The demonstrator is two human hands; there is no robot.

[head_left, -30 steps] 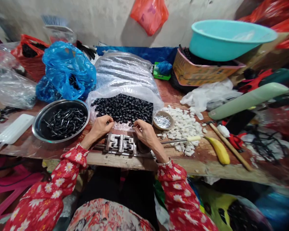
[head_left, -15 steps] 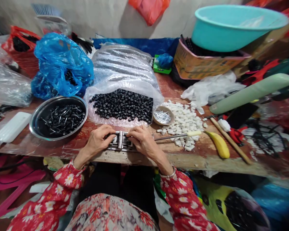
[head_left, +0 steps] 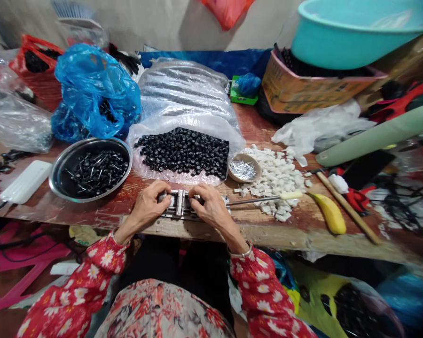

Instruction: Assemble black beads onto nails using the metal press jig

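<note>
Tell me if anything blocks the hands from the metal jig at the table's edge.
Nothing visible does. The left hand and right hand are both on the metal jig, one at each side, with nothing between them and it.

We face stained grey plaster wall (head_left: 155, 23), red plastic bag (head_left: 227, 11) hanging there; blue sheet (head_left: 204, 57) along back of worn wooden bench (head_left: 255, 124).

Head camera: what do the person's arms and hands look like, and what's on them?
Both arms wear long red sleeves printed with white daisy-like flowers: the left sleeve and the right sleeve, each ending at the wrist. The left hand and right hand are bare, with no gloves. A thin metal bangle circles the right wrist.
</note>
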